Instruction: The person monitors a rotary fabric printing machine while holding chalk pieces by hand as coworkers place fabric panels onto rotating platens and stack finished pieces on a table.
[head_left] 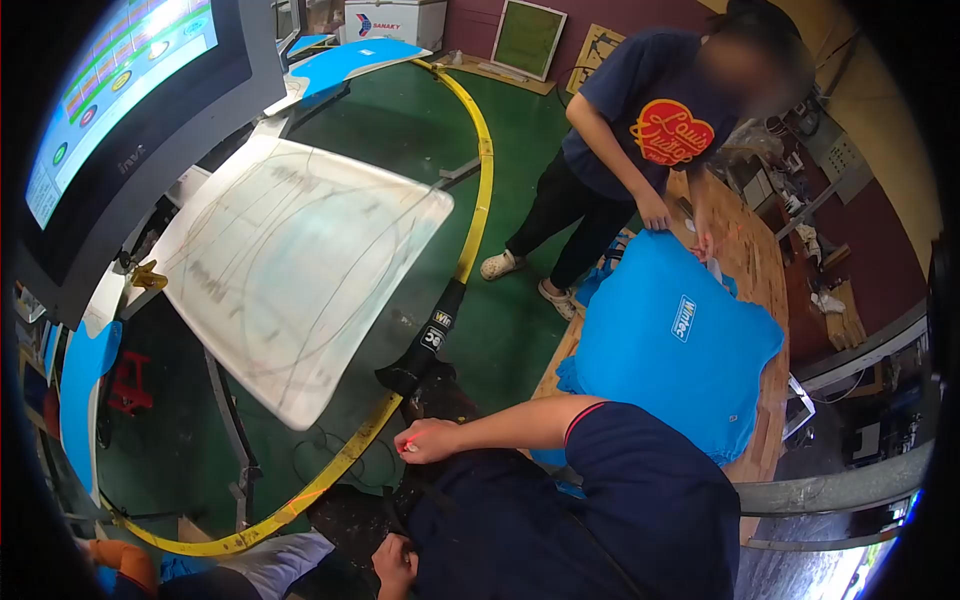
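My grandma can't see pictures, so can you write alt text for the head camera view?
A person's right hand is curled near a curved yellow rail and a white board, with the left hand by their dark clothes. Another person touches blue cloth on a wooden table. A lit screen is at upper left.

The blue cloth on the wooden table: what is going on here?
A co-worker has both hands at one edge of the blue cloth, which lies on the wooden table. The wearer's right hand is curled near the yellow rail; whether it holds anything is unclear. The left hand is by the body.
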